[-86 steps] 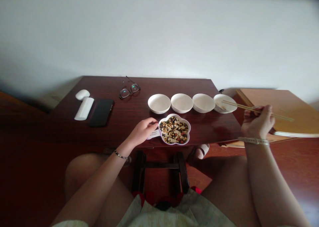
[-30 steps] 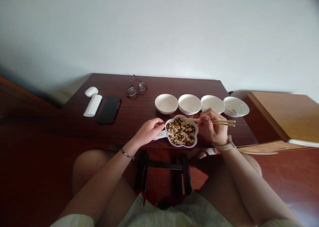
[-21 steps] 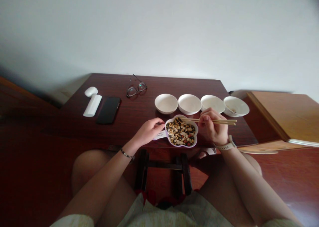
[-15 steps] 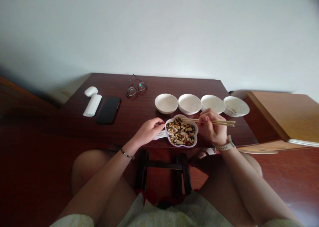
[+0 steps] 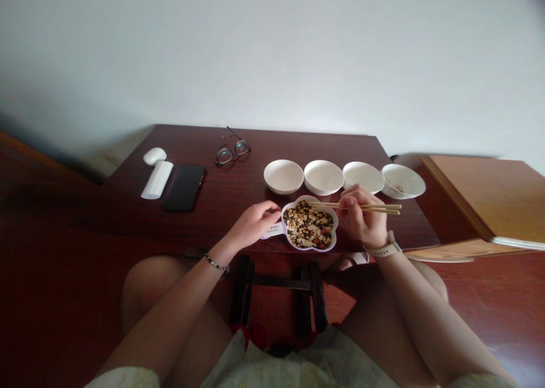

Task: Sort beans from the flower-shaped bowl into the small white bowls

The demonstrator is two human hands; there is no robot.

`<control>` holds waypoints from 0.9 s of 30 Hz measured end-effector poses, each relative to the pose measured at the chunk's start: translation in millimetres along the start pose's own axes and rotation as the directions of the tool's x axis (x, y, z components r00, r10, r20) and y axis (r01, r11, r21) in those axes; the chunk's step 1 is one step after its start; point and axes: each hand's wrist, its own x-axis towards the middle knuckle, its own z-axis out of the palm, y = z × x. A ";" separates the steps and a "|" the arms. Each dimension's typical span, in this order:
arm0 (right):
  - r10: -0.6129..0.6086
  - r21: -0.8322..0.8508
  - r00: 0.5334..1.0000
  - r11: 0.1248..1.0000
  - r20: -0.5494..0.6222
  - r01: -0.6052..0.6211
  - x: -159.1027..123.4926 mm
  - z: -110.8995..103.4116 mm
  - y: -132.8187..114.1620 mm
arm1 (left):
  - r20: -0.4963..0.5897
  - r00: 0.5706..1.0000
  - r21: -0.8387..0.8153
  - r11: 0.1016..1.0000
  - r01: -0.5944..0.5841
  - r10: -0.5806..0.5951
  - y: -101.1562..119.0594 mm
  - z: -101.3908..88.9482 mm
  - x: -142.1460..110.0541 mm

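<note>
My right hand (image 5: pixel 364 215) is closed around a pair of wooden chopsticks (image 5: pixel 378 208). Their tips reach into the upper part of a flower-shaped bowl (image 5: pixel 335 237) with a lilac rim and a labelled handle (image 5: pixel 272 230). Mixed beans, yellow grains and pale flat pieces (image 5: pixel 309 226) fill it; whether the tips grip one cannot be told. My left hand (image 5: pixel 258 223) lies over the handle, its fingers bent and pressed at the bowl's left edge. Just behind stand several white bowls in a row; the rightmost bowl (image 5: pixel 403 182) holds a few small pieces. My right hand partly covers the third bowl (image 5: pixel 361 175).
Black-framed glasses (image 5: pixel 233 152) lie left of the bowls on the dark table (image 5: pixel 306 141). Farther left are a black phone (image 5: pixel 184 188), a white cylinder (image 5: pixel 157 180) and a rounded white object (image 5: pixel 154 156). A wooden cabinet (image 5: pixel 485 198) stands at the right, a wall behind.
Almost nothing differs. Both hands, the chopsticks and the bowls keep their places, with only a very slight shift of the whole view.
</note>
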 end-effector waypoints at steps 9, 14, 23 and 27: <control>0.106 0.162 0.991 0.983 -0.087 -0.091 -0.7 9.1 0.6 | 0.004 1.000 0.014 1.000 0.006 -0.006 1.2 -0.5 -0.2; 0.276 0.450 0.957 0.869 -0.090 -0.208 -0.3 16.2 1.3 | -0.006 1.000 0.018 1.000 0.002 -0.002 0.8 0.0 -0.5; 0.419 0.629 0.901 0.731 -0.108 -0.265 9.1 12.3 3.5 | -0.011 1.000 0.015 1.000 -0.007 0.007 -1.6 0.5 0.6; 0.459 0.649 0.877 0.712 -0.143 -0.266 9.6 2.6 9.9 | -0.009 1.000 0.013 1.000 -0.022 0.022 -2.2 0.5 0.7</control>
